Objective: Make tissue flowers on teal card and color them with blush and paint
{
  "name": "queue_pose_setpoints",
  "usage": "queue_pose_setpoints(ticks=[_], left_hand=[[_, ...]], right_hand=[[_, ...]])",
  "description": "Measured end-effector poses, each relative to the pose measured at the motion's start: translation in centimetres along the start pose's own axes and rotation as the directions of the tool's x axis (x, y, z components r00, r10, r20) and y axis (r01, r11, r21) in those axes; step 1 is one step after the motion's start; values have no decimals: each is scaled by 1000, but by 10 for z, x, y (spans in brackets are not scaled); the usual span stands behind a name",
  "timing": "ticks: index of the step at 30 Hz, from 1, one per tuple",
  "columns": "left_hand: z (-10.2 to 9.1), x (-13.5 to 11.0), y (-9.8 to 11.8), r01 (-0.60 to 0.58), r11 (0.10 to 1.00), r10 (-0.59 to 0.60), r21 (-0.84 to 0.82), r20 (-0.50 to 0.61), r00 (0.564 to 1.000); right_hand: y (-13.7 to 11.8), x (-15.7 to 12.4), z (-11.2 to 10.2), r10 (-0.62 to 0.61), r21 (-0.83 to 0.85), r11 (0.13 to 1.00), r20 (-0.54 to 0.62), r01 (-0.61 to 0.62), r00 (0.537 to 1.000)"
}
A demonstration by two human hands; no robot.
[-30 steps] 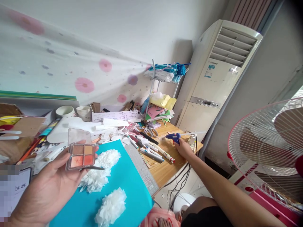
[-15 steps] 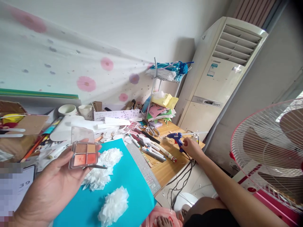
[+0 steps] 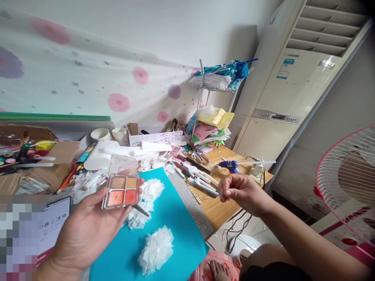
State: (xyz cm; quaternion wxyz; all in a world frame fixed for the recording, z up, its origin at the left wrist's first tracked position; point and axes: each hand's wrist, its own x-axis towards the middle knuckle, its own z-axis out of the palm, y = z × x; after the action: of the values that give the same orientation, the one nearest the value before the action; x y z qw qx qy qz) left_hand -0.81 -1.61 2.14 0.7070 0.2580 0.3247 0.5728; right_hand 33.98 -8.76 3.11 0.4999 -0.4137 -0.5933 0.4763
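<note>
Left hand [image 3: 84,234] is palm-up with the fingers wrapped round an eyeshadow palette [image 3: 122,191] - clear lid flipped open, four pans showing, two brownish on top and two orangey-pink below. A thin little brush [image 3: 141,210] pokes out from under the palette on the thumb side. Right hand [image 3: 243,193] hangs in the air over the table [image 3: 218,210] edge, fingers curled in and thumb against the forefinger; can't tell if anything's pinched in there. The blue glue gun [image 3: 230,166] sits on the table just behind it, not touched. Under the left hand there's a turquoise sheet [image 3: 178,234] with white tissue flowers [image 3: 156,249] on it, and a ruler [image 3: 193,207] along its right edge. Pens [image 3: 202,183] and scissors [image 3: 200,157] lie further back. Phone [image 3: 54,226] sits far left - fan [image 3: 348,175] far right.
</note>
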Motion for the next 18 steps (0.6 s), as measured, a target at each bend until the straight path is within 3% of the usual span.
queue_pose_setpoints(ticks=[5,10,18], left_hand=[[-1,3,0,-12,1000,13,24,-36,999],[2,2,1,-1,1000,1,-2,-22,1000],[4,-2,2,3,999,-4,-39,-37,999]], right_hand=[[3,12,22,-29,209,978,133,1,991],[5,18,33,-34,324,946,175,-25,984],[10,22,35,-19,262,965,194,-34,981]])
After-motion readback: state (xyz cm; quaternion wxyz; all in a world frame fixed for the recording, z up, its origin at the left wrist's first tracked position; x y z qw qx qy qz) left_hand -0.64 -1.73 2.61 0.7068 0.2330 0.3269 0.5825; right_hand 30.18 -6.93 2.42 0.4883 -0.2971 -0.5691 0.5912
